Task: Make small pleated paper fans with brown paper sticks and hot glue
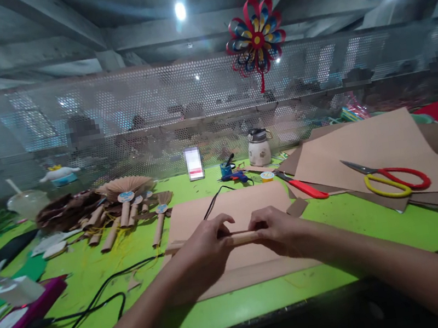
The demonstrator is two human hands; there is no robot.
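Observation:
A slim roll of brown paper (242,239) lies crosswise over larger brown paper sheets (246,204) on the green table. My left hand (210,240) is closed on its left end, thumb and fingers pinching it. At the other end my right hand (273,227) grips the roll the same way, fingers curled over it. Only the middle stretch of the roll shows between the hands. Below it, the lower sheet (257,275) reaches towards the table's front edge. A small brown paper scrap (296,207) sits just right of my right hand.
Scissors (390,178) with red and yellow handles rest on stacked brown paper (369,145) at right. A red-handled cutter (308,187) and blue glue gun (240,176) lie behind. Left are paper fans (125,187), a purple power strip (27,316) and a black cable (95,300).

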